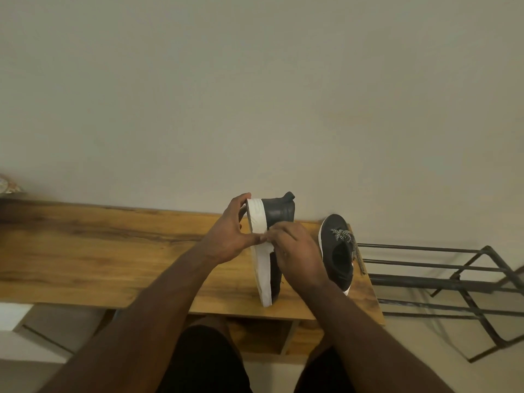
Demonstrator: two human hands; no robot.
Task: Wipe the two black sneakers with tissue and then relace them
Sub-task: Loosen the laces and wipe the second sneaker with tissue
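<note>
Tipped on its side with its long axis running away from the camera, the held sneaker [272, 242] is gripped at the heel sole by the left hand [231, 236], while the right hand [295, 248] is closed against its upper, any tissue being hidden.

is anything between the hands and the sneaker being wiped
Nothing visible: the left hand grips the white sole of the tilted black sneaker and the right hand presses on its side. Any tissue is hidden. The second black laced sneaker lies apart, to the right.
</note>
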